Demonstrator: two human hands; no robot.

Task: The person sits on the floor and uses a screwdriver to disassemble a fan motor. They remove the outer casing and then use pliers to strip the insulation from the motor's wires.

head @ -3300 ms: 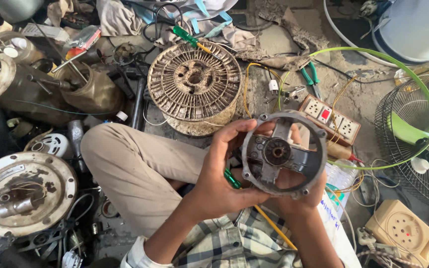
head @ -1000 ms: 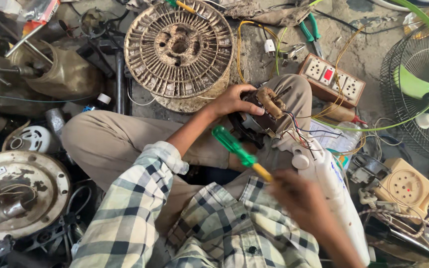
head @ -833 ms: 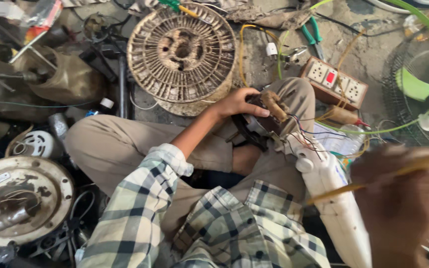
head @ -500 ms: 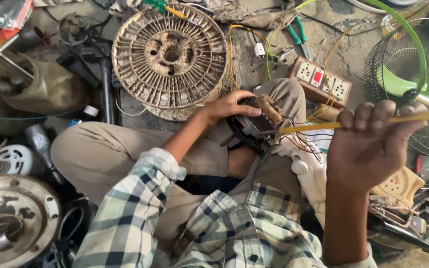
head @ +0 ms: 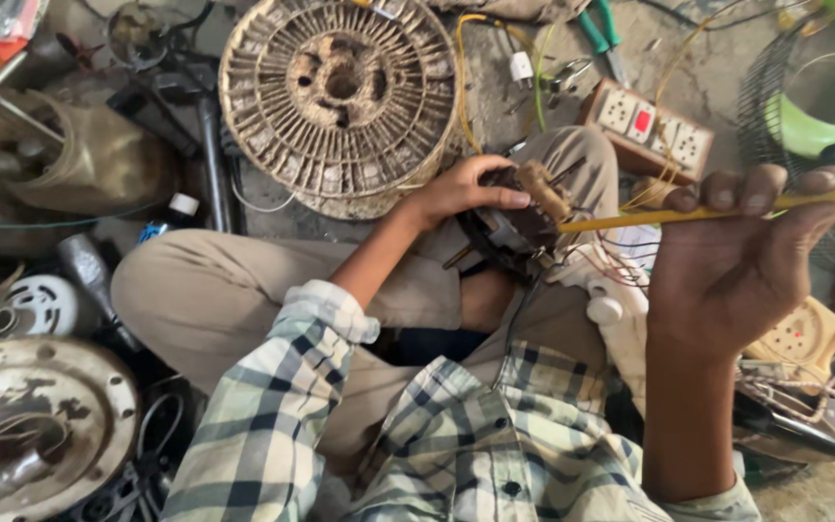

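Observation:
I sit cross-legged on the floor in a checked shirt and beige trousers. My left hand [head: 464, 189] grips a small dark motor core [head: 519, 230] with loose wires, resting on my knee. My right hand [head: 738, 259] is raised close to the camera, its fingers closed around a thin yellow tool shaft [head: 671, 215]. The shaft lies almost level, and its left tip reaches the motor core. A white plastic fan part [head: 611, 302] lies on my lap under the wires.
A large round rusty wound motor disc [head: 340, 97] lies just beyond my knee. A socket board [head: 654, 121], green pliers [head: 599, 27] and a wire fan guard [head: 809, 116] are at the right. A round metal cover [head: 31, 435] sits lower left, a beige box [head: 802, 338] lower right.
My right hand has swung up from my lap toward the camera with the yellow tool, which now lies level. Earlier both hands held a round motor housing; my left hand stays on the motor core.

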